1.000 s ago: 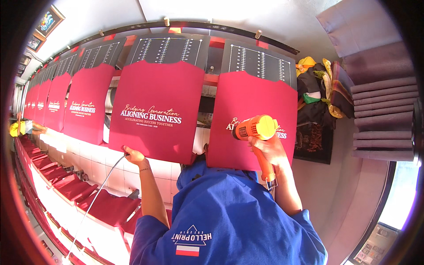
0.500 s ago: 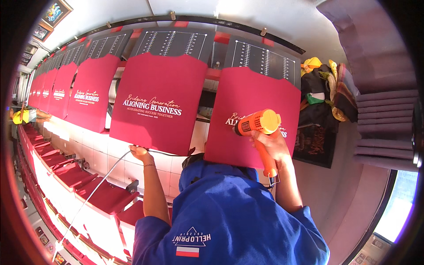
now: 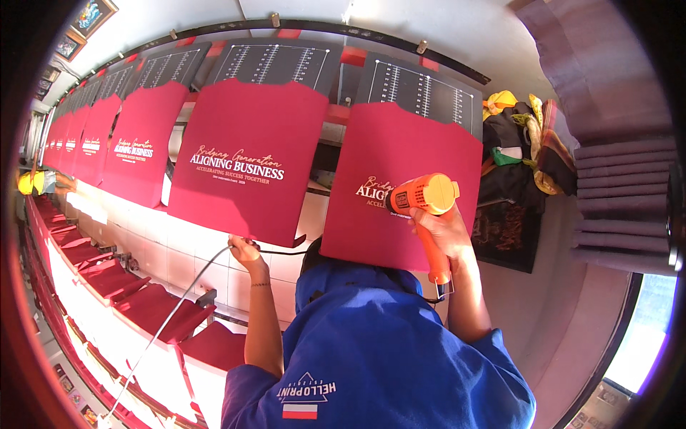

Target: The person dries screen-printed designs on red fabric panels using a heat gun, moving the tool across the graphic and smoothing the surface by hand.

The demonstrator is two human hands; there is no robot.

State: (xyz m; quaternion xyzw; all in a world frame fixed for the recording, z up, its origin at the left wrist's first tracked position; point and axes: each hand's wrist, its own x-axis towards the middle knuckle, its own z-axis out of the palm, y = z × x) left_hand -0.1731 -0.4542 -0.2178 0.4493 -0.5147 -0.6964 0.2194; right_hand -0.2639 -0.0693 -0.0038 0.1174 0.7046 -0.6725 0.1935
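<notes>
My right hand (image 3: 449, 234) is wrapped round the handle of an orange heat gun (image 3: 429, 194). The gun hovers over the white and gold print of the nearest red shirt (image 3: 375, 232), hiding part of it, its dark nozzle turned left. That shirt lies flat over a dark board with white ruler markings (image 3: 400, 80). My left hand (image 3: 246, 252) is closed on a cable (image 3: 191, 284), just below the bottom edge of the second red shirt (image 3: 243, 129). Pale cable hangs down to the lower left, and a dark length runs right from my fingers toward my body.
More red printed shirts (image 3: 143, 143) on boards stretch away to the left. Behind me runs another row of red-covered boards (image 3: 157, 309). A heap of dark and yellow cloths (image 3: 522, 143) sits at the right, beside a purple curtain (image 3: 622, 186). Another person (image 3: 36, 183) is at the far left.
The heat gun has shifted slightly right across the print, uncovering more of its left end. My left hand has moved a little right with the cable. The whole view has shifted slightly.
</notes>
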